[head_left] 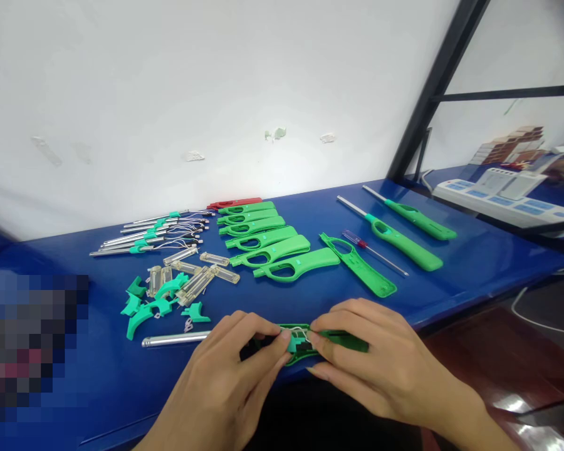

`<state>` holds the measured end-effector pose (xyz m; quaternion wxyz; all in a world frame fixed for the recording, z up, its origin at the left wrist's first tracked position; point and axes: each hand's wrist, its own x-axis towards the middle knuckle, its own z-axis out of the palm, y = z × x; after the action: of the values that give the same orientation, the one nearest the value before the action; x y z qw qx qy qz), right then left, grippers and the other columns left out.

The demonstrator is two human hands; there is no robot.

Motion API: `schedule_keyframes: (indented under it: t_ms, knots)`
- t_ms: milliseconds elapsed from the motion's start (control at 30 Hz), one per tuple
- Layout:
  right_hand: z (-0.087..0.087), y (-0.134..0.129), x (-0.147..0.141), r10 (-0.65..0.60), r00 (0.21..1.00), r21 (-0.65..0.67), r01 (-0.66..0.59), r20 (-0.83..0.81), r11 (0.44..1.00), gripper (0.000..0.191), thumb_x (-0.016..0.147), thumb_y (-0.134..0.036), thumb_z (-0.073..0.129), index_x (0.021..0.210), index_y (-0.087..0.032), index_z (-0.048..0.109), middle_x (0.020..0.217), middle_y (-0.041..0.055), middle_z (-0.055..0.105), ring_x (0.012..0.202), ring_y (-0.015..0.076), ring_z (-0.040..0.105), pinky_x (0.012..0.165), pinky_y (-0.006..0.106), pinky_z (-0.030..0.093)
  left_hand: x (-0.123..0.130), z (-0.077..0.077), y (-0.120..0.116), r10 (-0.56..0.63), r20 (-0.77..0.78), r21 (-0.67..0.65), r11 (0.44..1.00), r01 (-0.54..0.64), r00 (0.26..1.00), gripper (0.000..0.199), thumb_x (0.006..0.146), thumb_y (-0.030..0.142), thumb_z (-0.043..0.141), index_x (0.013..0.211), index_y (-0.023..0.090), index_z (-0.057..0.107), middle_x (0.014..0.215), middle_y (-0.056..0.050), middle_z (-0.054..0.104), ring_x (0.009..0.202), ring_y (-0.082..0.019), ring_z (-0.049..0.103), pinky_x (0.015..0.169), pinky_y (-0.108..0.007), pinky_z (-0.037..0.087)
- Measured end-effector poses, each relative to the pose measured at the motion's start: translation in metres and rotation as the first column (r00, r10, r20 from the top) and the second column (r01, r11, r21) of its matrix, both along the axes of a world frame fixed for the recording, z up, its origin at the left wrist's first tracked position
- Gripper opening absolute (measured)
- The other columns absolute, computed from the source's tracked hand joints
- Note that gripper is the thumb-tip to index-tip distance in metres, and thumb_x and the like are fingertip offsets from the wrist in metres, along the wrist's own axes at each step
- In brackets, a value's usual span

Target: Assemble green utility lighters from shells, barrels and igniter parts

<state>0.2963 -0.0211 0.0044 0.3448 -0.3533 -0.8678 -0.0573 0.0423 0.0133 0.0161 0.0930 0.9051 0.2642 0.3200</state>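
Both hands work at a green lighter shell half [305, 359] near the table's front edge. Its open side faces up, with white wires and a teal trigger [297, 343] inside. A metal lighter tube [175, 339] runs out to the left, partly under my left hand [232, 369]. That hand pinches the shell beside the trigger, thumb and forefinger close together. My right hand [373, 354] has its fingers closed on the shell's handle side, fingertips at the wires. Palms and fingers hide much of the lighter's ends.
Behind lie several green shells [301, 263], a red shell [235, 203], wired metal tubes [155, 235], clear fuel tanks [197, 285] and teal triggers [141, 316]. To the right are a screwdriver [376, 254], an open shell half [361, 269] and two assembled lighters [404, 241]. A wall stands behind.
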Motion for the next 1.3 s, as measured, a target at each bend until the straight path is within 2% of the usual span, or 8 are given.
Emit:
schedule_keyframes:
  t_ms: [200, 400, 600, 700, 800, 967, 1100, 1300]
  knots:
    - [0.000, 0.000, 0.003, -0.009, 0.998, 0.044, 0.007, 0.054, 0.999, 0.011, 0.104, -0.027, 0.070, 0.103, -0.017, 0.075, 0.102, 0.0070, 0.077, 0.089, 0.0206, 0.070, 0.075, 0.037, 0.054, -0.004, 0.000, -0.002, 0.019, -0.075, 0.099, 0.995, -0.012, 0.997, 0.024, 0.106, 0.005, 0.056, 0.119, 0.022, 0.069, 0.109, -0.005, 0.072, 0.093, -0.020, 0.064, 0.081, -0.036, 0.055]
    - [-0.001, 0.002, 0.002, -0.025, 0.999, 0.039, 0.024, 0.031, 0.999, 0.010, 0.105, -0.020, 0.067, 0.101, -0.017, 0.075, 0.103, 0.0067, 0.078, 0.089, 0.0194, 0.069, 0.076, 0.036, 0.053, -0.002, 0.004, -0.007, 0.017, -0.075, 0.018, 1.000, -0.016, 0.997, 0.022, 0.104, 0.008, 0.057, 0.117, 0.021, 0.070, 0.111, -0.007, 0.071, 0.102, -0.023, 0.064, 0.087, -0.039, 0.056]
    - [-0.005, 0.004, 0.005, -0.035, 0.998, -0.066, 0.031, -0.061, 0.997, 0.011, 0.107, -0.027, 0.066, 0.105, -0.019, 0.074, 0.105, 0.0065, 0.077, 0.090, 0.0191, 0.070, 0.079, 0.035, 0.054, -0.007, 0.013, -0.005, 0.046, -0.062, 0.109, 0.993, -0.039, 0.997, 0.030, 0.101, 0.008, 0.059, 0.125, 0.022, 0.069, 0.119, -0.006, 0.074, 0.115, -0.024, 0.064, 0.098, -0.040, 0.057]
    - [-0.006, 0.005, 0.007, -0.039, 0.995, -0.121, 0.028, -0.090, 0.992, 0.011, 0.107, -0.029, 0.067, 0.108, -0.021, 0.075, 0.110, 0.0065, 0.076, 0.093, 0.0192, 0.070, 0.083, 0.036, 0.054, -0.023, 0.017, 0.003, 0.149, -0.032, 0.161, 0.977, -0.142, 0.988, 0.031, 0.103, 0.013, 0.058, 0.127, 0.028, 0.071, 0.124, -0.005, 0.074, 0.117, -0.024, 0.068, 0.101, -0.041, 0.059]
    - [-0.007, 0.006, 0.008, -0.033, 0.994, -0.150, 0.017, -0.107, 0.988, 0.011, 0.107, -0.028, 0.066, 0.109, -0.022, 0.074, 0.113, 0.0068, 0.076, 0.096, 0.0195, 0.071, 0.085, 0.037, 0.054, -0.040, 0.018, 0.012, 0.222, -0.027, 0.160, 0.963, -0.215, 0.975, 0.022, 0.107, 0.027, 0.058, 0.119, 0.031, 0.076, 0.117, -0.004, 0.077, 0.105, -0.024, 0.075, 0.097, -0.040, 0.063]
    - [-0.009, 0.007, 0.008, -0.030, 0.992, -0.185, 0.007, -0.124, 0.983, 0.008, 0.107, -0.027, 0.067, 0.110, -0.023, 0.073, 0.114, 0.0066, 0.076, 0.096, 0.0201, 0.069, 0.084, 0.037, 0.053, -0.049, 0.013, 0.021, 0.227, -0.056, 0.149, 0.965, -0.216, 0.972, 0.024, 0.110, 0.039, 0.057, 0.116, 0.032, 0.079, 0.109, -0.001, 0.080, 0.093, -0.021, 0.080, 0.084, -0.032, 0.067]
    - [-0.010, 0.007, 0.008, -0.033, 0.990, -0.186, 0.007, -0.137, 0.983, 0.006, 0.105, -0.026, 0.069, 0.110, -0.023, 0.072, 0.113, 0.0050, 0.075, 0.095, 0.0195, 0.068, 0.085, 0.037, 0.051, -0.046, 0.012, 0.023, 0.202, -0.061, 0.153, 0.970, -0.190, 0.978, 0.026, 0.112, 0.036, 0.055, 0.114, 0.031, 0.080, 0.107, -0.002, 0.080, 0.089, -0.017, 0.080, 0.078, -0.026, 0.065]
    - [-0.008, 0.007, 0.008, -0.025, 0.988, -0.195, -0.004, -0.149, 0.981, 0.006, 0.104, -0.026, 0.070, 0.109, -0.023, 0.073, 0.112, 0.0036, 0.075, 0.096, 0.0191, 0.068, 0.086, 0.037, 0.050, -0.047, 0.013, 0.025, 0.133, -0.088, 0.168, 0.979, -0.117, 0.987, 0.028, 0.112, 0.025, 0.053, 0.120, 0.030, 0.079, 0.110, -0.002, 0.078, 0.090, -0.014, 0.078, 0.078, -0.021, 0.062]
